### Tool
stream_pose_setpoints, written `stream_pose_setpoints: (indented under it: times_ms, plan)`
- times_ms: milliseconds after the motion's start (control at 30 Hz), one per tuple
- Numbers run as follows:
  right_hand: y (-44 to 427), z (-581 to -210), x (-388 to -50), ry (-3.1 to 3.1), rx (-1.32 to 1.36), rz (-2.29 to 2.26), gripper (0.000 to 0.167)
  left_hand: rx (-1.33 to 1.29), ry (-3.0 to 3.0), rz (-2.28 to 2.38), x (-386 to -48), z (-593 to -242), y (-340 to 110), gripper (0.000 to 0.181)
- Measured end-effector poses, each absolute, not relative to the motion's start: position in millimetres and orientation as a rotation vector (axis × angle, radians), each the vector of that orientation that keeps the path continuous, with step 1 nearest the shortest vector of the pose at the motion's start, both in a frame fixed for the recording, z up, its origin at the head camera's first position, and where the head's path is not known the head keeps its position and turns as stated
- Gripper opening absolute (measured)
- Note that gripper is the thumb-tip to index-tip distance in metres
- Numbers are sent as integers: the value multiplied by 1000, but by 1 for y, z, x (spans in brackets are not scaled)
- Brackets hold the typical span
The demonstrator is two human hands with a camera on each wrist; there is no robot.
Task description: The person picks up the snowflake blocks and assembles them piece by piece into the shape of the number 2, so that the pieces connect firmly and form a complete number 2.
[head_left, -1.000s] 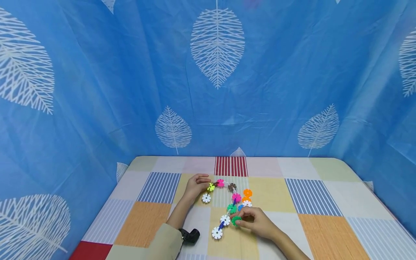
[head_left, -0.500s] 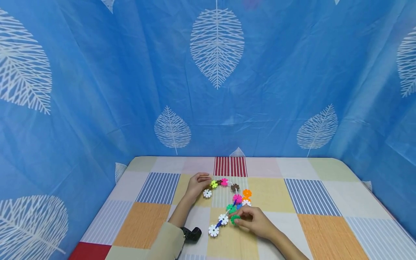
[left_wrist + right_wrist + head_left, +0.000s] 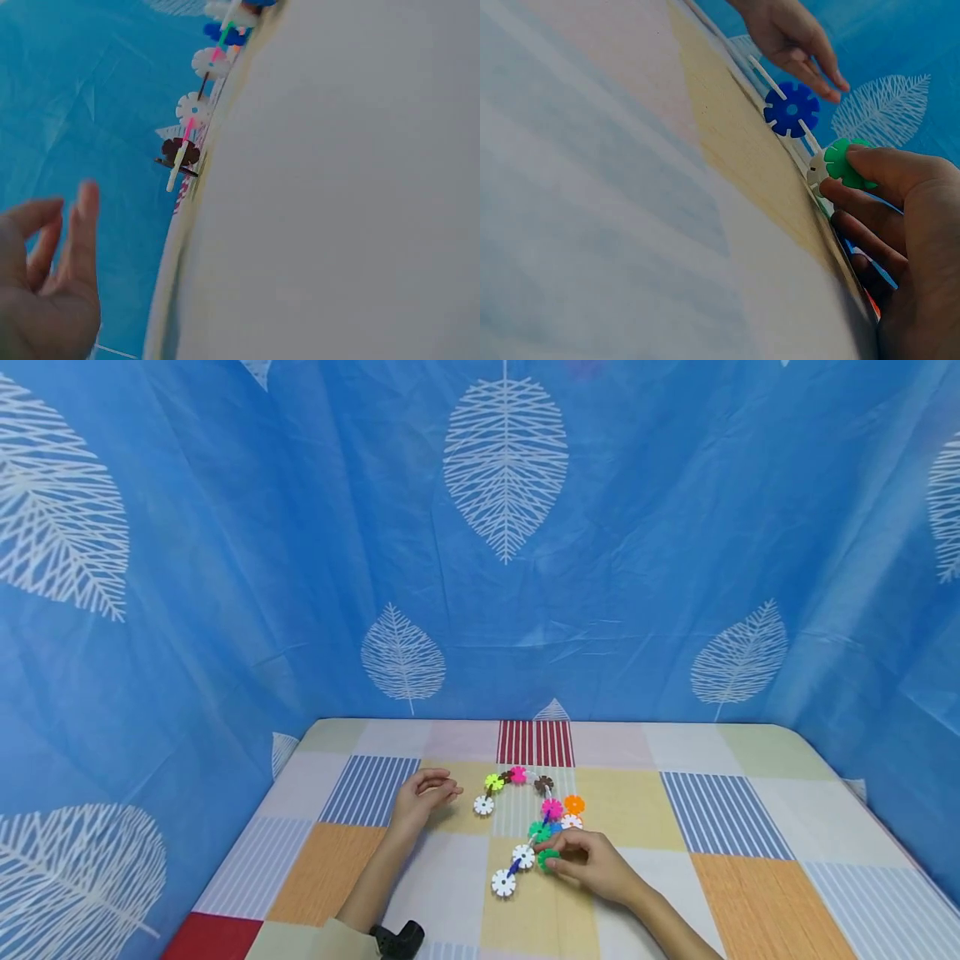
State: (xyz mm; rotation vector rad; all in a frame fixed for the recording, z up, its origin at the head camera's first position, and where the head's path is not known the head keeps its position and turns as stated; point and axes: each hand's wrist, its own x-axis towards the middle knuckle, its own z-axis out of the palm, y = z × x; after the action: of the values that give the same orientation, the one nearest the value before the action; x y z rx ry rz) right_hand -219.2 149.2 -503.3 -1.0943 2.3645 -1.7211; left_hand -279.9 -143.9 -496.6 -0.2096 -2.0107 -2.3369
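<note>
A curved chain of interlocking flower-shaped plastic discs lies on the table, with a yellow-green disc and a white disc at its left end. Its near end has a dark blue disc and a white disc. My right hand pinches a loose-looking green disc between thumb and index finger, close beside the chain; whether it touches the chain is unclear. To the left, my left hand hovers apart from the chain, fingers loose, holding nothing.
Just beyond my right hand lie an orange disc, a white disc and a partly hidden blue disc. A patchwork cloth covers the table. Blue leaf-print curtains enclose the back and sides.
My left hand has let go of the yellow-green end of the chain and drawn back left. The chain has shifted slightly; my right hand still pinches the green disc in nearly the same place.
</note>
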Motion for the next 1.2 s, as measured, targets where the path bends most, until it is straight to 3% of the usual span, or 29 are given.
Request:
stream_pose_setpoints:
  times_ms: [200, 333, 567, 900, 1200]
  plan:
    - [141, -502, -221, 2446, -1000, -1699, 7, -745, -2336, -2219, -259, -485, -137, 28]
    - [138, -501, -224, 2488, -952, -1695, 5, -862, -2582, -1843, -253, -487, -127, 21]
    - [139, -501, -220, 2656, -990, -1719, 7, -853, -2855, -1532, -249, -495, -117, 16]
    - [132, -501, -214, 2689, -943, -1837, 5, -663, -2751, -2457, -240, -501, -110, 26]
    - [117, -518, -224, 2826, -871, -1777, 5, -387, -2464, -2589, -246, -509, -97, 29]
